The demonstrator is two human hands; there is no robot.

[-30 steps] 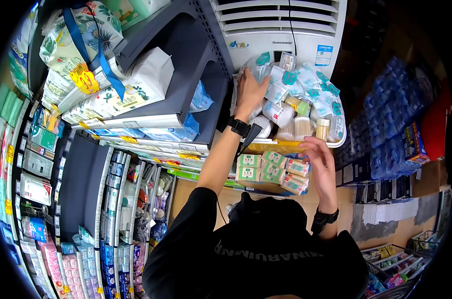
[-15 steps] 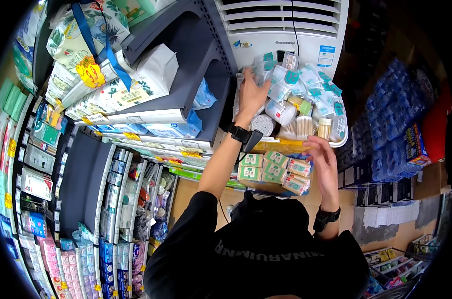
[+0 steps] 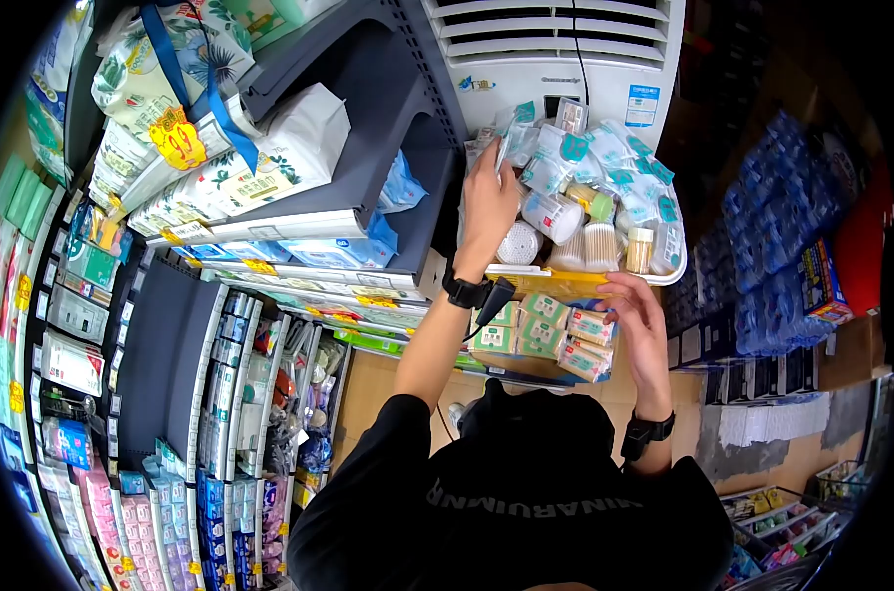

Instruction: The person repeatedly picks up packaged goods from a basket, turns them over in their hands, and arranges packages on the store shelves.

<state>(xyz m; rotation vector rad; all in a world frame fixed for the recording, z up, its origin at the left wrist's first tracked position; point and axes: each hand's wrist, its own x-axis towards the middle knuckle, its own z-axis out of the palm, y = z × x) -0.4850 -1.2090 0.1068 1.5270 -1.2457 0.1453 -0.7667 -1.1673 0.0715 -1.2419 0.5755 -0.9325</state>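
Observation:
My left hand (image 3: 490, 202) is at the left side of a white basket (image 3: 675, 273), fingers closed on a clear plastic package (image 3: 507, 150) whose contents I cannot make out. In the basket are teal-and-white bags (image 3: 573, 148), a white round tub (image 3: 553, 218), a green-lidded tub (image 3: 592, 202), bundles of cotton swabs (image 3: 600, 246) and a small jar (image 3: 639, 251). My right hand (image 3: 636, 315) stands at the basket's front edge, fingers apart and bent, with nothing visible in it. Below the basket, a box holds green-and-white packs (image 3: 541, 325) and pinkish packs (image 3: 587, 359).
A white air-conditioning unit (image 3: 550, 79) rises behind the basket. Dark shelves (image 3: 368, 167) with tissue packs (image 3: 260, 158) stand at left, above racks of small goods. Blue-wrapped bottles (image 3: 782, 227) are stacked at right. A black cable hangs down the unit.
My left hand has drawn back slightly to the left, its fingers now closed on the clear package. My right hand stays near the basket's front edge.

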